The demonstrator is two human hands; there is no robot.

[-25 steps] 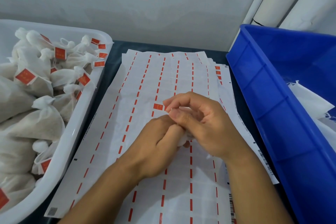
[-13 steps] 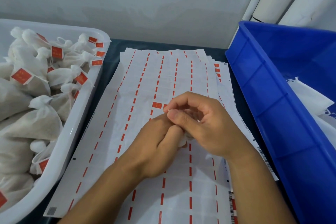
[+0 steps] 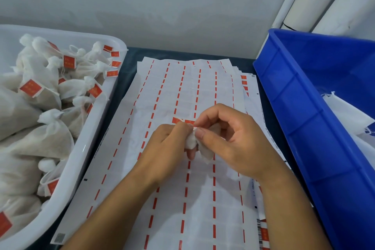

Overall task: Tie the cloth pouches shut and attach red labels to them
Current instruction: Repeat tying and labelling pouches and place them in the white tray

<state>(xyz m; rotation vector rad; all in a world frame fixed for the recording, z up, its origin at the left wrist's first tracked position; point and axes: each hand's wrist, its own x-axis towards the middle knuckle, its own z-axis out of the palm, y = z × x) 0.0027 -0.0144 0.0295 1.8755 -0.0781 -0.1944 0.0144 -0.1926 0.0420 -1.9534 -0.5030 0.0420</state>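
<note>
Both hands meet over the middle of the label sheets (image 3: 182,91), a small white cloth pouch (image 3: 192,141) held between them just above the paper. Left hand (image 3: 166,148) fingers curled round the pouch's left side, fingertip showing under it; right hand (image 3: 233,140) thumb pressed on the pouch's top right, index finger bent over it, other fingers curled loosely. So both sets of fingers are clamped on the pouch. Pouch mostly hidden by the hands; visible part runs from upper left down to lower right, a loose corner of cloth sticking out toward the lower right below the right thumb. Which end is the mouth: cannot tell. Two red labels (image 3: 183,121) sit just beyond the fingertips, side by side; can't tell if they're on the sheet or pinched. Sheets are stacked on the dark desk (image 3: 129,61), long axis running away from the person, red dashes in columns. White tub (image 3: 95,132) on the left, full of tied pouches with red labels. Blue bin (image 3: 304,107) on the right, white cloth inside it.
</note>
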